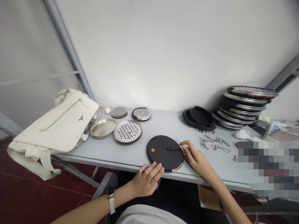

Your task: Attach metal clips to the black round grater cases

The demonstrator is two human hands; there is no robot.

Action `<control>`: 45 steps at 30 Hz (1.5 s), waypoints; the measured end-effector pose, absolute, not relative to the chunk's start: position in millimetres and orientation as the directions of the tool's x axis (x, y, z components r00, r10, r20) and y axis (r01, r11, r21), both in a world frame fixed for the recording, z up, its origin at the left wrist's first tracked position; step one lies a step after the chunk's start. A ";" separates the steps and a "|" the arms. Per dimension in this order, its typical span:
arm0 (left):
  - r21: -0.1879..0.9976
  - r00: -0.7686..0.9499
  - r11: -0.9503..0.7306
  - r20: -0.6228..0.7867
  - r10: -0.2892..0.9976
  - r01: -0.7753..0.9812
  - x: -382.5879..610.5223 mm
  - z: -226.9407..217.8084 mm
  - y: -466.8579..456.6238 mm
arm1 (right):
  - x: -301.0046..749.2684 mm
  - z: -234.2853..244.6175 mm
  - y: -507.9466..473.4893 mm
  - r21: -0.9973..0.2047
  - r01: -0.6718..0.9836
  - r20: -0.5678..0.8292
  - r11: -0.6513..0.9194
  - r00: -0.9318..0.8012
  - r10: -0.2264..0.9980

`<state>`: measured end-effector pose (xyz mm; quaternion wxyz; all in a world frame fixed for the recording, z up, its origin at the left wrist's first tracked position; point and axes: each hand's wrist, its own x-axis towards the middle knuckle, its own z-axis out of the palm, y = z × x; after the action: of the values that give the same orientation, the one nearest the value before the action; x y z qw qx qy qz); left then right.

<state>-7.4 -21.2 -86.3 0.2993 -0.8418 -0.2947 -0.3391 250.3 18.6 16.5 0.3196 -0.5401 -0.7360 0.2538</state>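
Note:
A black round disc (163,154) with an orange dot and a small central slot lies flat at the table's front edge. A sliver of orange and metal shows along its near right rim. My left hand (149,179) rests its outstretched fingers on the disc's near edge. On the right side, my right hand (192,154) pinches a small shiny metal wire hook (180,146) at the disc's rim; the fingers partly hide it. Several similar bent wire pieces (216,141) lie loose to the right of that hand.
Round steel grater plates (128,132) and plain metal discs (103,128) lie left. Further back sit a black-rimmed grater (141,114) and black round trays (198,118). A tall grater stack (243,107) stands right. A cream bag (58,121) overhangs the left edge.

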 end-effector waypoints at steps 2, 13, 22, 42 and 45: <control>-0.314 0.605 -0.644 0.740 0.295 0.698 -7.9 -86.1 -21.0 | 251.0 16.7 18.7 -0.732 0.622 0.182 0.279 -0.215 0.959; -0.320 0.607 -0.638 0.737 0.296 0.700 -8.2 -87.3 -21.0 | 248.4 16.3 20.4 -0.672 0.669 0.202 0.317 -0.246 0.948; -0.296 0.598 -0.656 0.744 0.297 0.695 -7.4 -84.6 -21.6 | 249.2 12.1 19.3 -0.655 0.684 0.240 0.320 -0.212 0.947; -0.292 0.592 -0.658 0.751 0.291 0.694 -6.9 -84.0 -21.3 | 250.2 13.9 21.6 -0.680 0.661 0.233 0.317 -0.216 0.948; -0.293 0.592 -0.657 0.752 0.290 0.695 -6.7 -84.1 -21.1 | 252.1 13.2 22.1 -0.688 0.658 0.212 0.306 -0.220 0.952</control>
<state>-6.7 -21.1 -84.1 0.2937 -0.8424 -0.2921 -0.3446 252.1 22.1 13.2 0.3130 -0.5404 -0.7449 0.2349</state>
